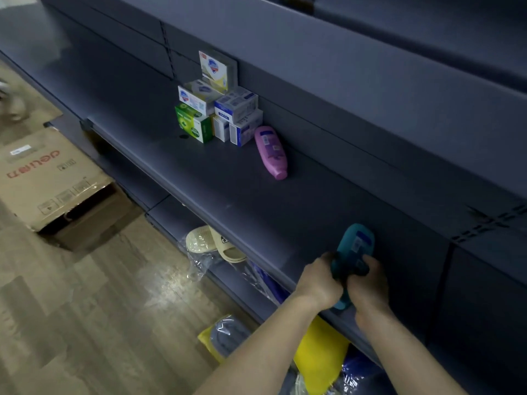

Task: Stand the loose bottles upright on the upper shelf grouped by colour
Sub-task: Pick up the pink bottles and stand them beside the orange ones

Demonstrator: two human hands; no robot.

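Teal bottle [356, 240], cap toward front (base rearward)

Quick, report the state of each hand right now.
Left hand: closed around the teal bottle.
Right hand: closed around the same teal bottle.

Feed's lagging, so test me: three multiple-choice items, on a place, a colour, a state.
1. Where does the pink bottle lie relative to the boxes? A left; B right; C on top.
2. What colour is the bottle that the left hand and right hand grip? A teal; B yellow; C white.
3. How is the pink bottle? A upright; B on its side; C held.
Key: B, it lies right of the boxes; A, both hands grip a teal bottle; B, it lies flat on the shelf.
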